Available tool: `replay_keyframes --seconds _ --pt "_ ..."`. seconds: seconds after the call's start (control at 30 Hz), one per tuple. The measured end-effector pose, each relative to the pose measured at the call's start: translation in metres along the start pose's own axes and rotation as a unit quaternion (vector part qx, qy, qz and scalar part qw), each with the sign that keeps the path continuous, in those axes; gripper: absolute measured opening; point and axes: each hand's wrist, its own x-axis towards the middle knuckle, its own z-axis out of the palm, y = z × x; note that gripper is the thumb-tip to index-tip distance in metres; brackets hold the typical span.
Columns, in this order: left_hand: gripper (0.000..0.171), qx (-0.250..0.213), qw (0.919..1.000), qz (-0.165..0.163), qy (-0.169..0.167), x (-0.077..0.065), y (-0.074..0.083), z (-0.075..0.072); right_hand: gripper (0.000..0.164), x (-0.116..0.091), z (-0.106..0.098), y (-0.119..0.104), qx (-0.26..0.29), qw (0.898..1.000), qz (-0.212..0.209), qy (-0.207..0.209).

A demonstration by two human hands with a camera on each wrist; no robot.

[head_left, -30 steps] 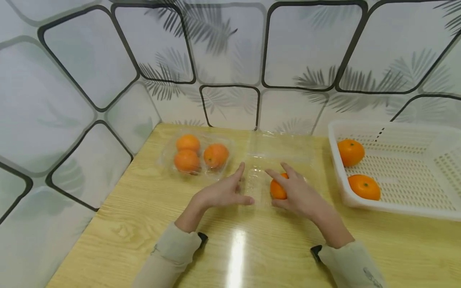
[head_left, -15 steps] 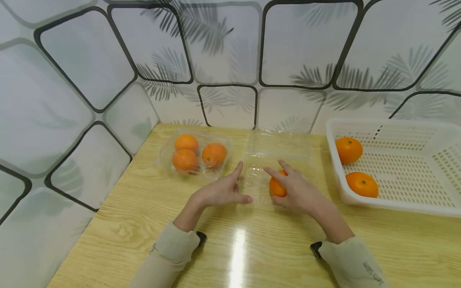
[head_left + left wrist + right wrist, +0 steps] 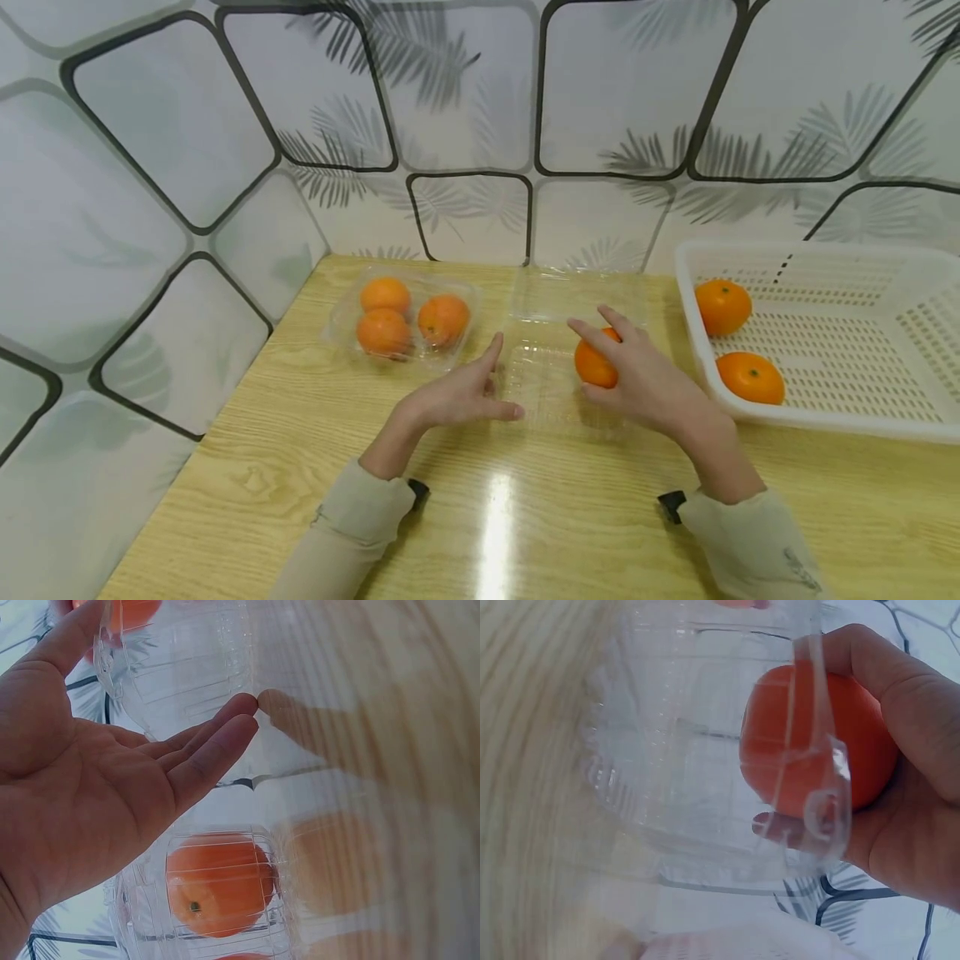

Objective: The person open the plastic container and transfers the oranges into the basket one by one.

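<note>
Oranges: six. Three in left clamshell, two in basket, one gripped inside right hand, at second, open clamshell. Left hand spread wide.

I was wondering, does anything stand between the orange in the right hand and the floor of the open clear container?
Nothing visible does. The right hand holds the orange at the open top of the container; the lid lies folded back toward the wall, and the left hand is beside the container's left edge.
</note>
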Motion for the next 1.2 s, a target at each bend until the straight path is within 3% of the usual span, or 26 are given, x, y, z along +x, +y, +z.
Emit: replay_keyframes --seconds 0.67,1.2 --pt "0.113 -0.003 1.0000 0.005 -0.005 0.001 -0.002 0.000 0.072 -0.008 -0.018 0.010 -0.003 0.997 -0.016 0.073" --pt "0.112 -0.007 1.0000 -0.001 -0.007 0.001 0.000 -0.001 0.065 -0.022 -0.039 0.019 0.042 0.991 0.018 0.125"
